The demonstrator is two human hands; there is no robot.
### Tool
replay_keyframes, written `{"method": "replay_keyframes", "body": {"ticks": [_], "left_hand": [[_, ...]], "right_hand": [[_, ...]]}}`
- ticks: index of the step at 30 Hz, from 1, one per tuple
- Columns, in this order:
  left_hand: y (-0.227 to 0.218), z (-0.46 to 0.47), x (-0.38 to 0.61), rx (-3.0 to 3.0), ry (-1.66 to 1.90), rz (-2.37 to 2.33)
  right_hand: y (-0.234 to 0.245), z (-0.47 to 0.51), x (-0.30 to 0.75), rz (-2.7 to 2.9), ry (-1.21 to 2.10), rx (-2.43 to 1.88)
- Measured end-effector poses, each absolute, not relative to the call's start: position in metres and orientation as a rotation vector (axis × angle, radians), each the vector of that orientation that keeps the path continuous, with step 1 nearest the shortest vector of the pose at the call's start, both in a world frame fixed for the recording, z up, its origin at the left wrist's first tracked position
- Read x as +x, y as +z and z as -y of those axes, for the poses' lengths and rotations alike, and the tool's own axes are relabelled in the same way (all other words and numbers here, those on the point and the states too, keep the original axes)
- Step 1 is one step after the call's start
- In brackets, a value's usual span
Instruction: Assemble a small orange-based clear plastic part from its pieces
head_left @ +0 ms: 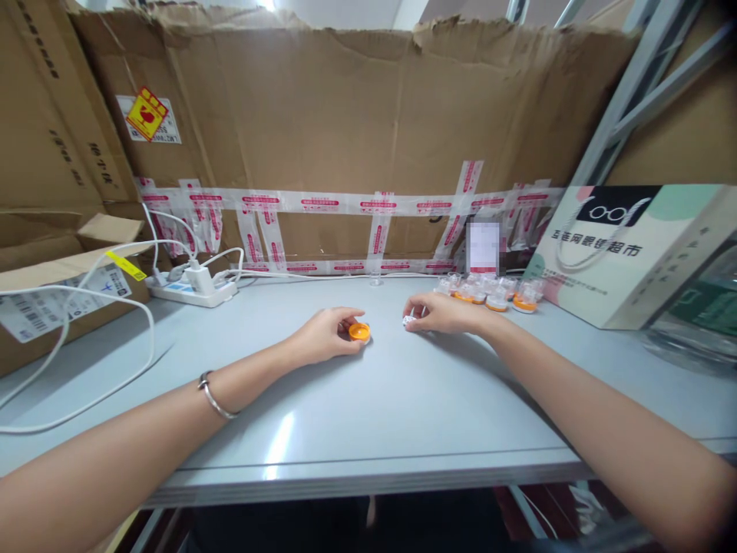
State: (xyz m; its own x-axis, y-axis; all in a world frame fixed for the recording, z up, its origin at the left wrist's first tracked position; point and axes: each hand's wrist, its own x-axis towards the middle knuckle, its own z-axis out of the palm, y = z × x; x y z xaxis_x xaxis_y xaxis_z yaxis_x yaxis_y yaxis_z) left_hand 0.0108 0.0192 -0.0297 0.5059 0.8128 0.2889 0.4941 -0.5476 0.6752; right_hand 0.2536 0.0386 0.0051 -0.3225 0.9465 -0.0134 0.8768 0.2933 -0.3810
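My left hand (323,336) is closed round the side of a small orange round cap (360,332), hollow side up, low over the grey table. Between the thumb and fingers of my right hand (443,313) is a small white piece with dark specks (408,321), too small to name. A gap of bare tabletop separates the two hands. Just beyond my right hand stand several small clear containers with orange bases (496,299). Farther back, a small clear plastic piece (376,279) stands by the cardboard.
A large taped cardboard box (357,115) walls off the back. At left are a white power strip (193,290), looping white cables (147,338) and an open carton (74,296). To the right stand a paper bag (610,284), a clear plastic bottle (702,315) and a metal frame (627,107).
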Motion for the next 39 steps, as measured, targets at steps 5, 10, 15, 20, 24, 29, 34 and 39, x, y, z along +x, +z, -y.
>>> {"method": "replay_keyframes", "body": {"ticks": [5, 10, 15, 20, 24, 29, 34, 39], "left_hand": [[-0.035, -0.022, 0.011, 2.077, 0.821, -1.038], [-0.033, -0.024, 0.010, 2.044, 0.774, -0.986], [-0.031, -0.022, 0.011, 1.933, 0.838, -0.989], [-0.025, -0.018, 0.013, 1.853, 0.831, -0.975], [-0.017, -0.013, 0.014, 1.821, 0.850, -0.985], [-0.011, -0.008, 0.015, 1.802, 0.849, -0.970], [-0.014, -0.008, 0.014, 1.786, 0.845, -0.892], [-0.014, -0.009, 0.014, 1.761, 0.838, -0.872]], "right_hand": [[0.005, -0.031, 0.234, 2.029, 0.723, -1.320], [0.006, -0.019, 0.214, 1.799, 0.959, -1.033], [0.003, -0.015, 0.208, 1.653, 1.040, -0.922], [0.001, -0.010, 0.201, 1.555, 1.088, -0.869], [-0.003, -0.009, 0.196, 1.559, 1.061, -0.869], [-0.004, -0.007, 0.194, 1.597, 1.012, -0.868], [-0.002, -0.004, 0.192, 1.656, 1.017, -0.835], [-0.002, -0.003, 0.192, 1.683, 0.996, -0.836]]}}
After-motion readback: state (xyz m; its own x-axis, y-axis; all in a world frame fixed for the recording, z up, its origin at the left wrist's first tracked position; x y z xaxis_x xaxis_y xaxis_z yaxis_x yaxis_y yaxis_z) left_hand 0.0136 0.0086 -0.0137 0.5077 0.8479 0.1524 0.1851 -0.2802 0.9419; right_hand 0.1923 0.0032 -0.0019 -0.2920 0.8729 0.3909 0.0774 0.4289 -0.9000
